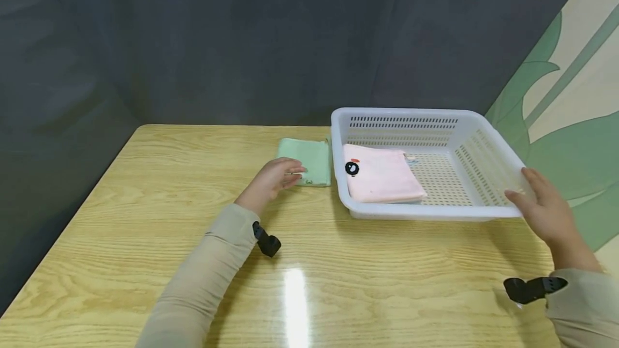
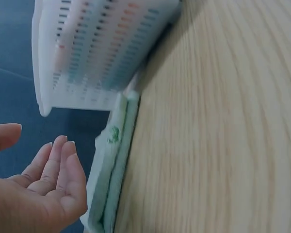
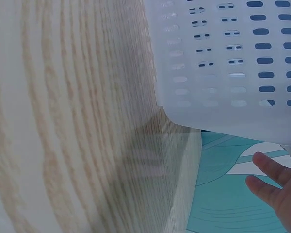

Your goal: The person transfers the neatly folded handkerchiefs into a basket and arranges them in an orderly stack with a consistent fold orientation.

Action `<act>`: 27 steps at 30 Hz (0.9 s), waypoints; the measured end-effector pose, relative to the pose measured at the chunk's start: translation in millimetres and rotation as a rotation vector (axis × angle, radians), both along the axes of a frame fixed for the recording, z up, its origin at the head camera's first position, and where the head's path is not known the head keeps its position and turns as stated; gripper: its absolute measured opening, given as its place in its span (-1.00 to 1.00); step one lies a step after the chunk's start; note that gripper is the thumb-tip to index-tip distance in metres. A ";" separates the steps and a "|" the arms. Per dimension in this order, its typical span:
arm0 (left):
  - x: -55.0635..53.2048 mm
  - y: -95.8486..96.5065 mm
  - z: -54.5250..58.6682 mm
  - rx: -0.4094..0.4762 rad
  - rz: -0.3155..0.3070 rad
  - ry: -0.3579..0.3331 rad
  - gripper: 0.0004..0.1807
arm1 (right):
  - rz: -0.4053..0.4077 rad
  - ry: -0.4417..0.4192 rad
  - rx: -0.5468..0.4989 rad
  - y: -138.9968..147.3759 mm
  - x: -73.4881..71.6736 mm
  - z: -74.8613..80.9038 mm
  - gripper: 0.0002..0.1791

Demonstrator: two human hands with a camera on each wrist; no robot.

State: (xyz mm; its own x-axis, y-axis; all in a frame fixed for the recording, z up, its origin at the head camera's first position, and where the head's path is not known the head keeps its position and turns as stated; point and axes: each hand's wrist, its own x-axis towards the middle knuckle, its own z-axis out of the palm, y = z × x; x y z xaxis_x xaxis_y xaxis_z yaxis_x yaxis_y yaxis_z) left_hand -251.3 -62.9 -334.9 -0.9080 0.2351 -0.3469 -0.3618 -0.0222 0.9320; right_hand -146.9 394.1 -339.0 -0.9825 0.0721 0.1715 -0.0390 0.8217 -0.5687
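My left hand [image 1: 278,176] is over the near left part of a folded green towel [image 1: 314,157]. In the left wrist view its fingers [image 2: 53,170] are slightly bent and spread from the thumb, beside the towel, with nothing held. A white plastic basket [image 1: 420,211] with slotted walls stands just right of the towel. Inside it, on the left, lies a folded pink towel [image 1: 387,176] with a black round motif. My right hand [image 1: 546,205] holds the basket at its near right corner, thumb inside the rim, fingers outside. The right wrist view shows only some of those fingers [image 3: 269,182].
A wooden table [image 1: 145,240] carries everything. Dark cloth [image 1: 242,42] hangs behind and to the left. On the right is a wall with green leaf patterns [image 1: 575,144]. Black cameras [image 1: 267,240] are strapped at both wrists.
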 end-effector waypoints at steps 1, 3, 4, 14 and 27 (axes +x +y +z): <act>-0.6 -2.4 -0.7 -0.006 0.001 0.004 -0.63 | 0.000 0.002 0.001 -0.1 -0.3 0.1 -0.33; -1.6 -6.7 -1.4 -0.030 -0.002 0.013 -0.62 | 0.000 0.002 0.003 -0.1 -0.5 0.0 -0.33; -2.1 -8.7 -1.7 -0.039 -0.005 0.019 -0.61 | 0.001 0.000 0.002 0.1 -0.3 -0.3 -0.33; -6.2 -25.8 -4.2 -0.168 -0.006 0.075 -0.60 | -0.002 -0.012 -0.002 0.4 0.9 -0.2 -0.31; -10.8 -33.5 -5.2 -0.235 0.030 0.123 -0.63 | -0.005 -0.012 -0.006 0.9 0.0 -0.2 -0.32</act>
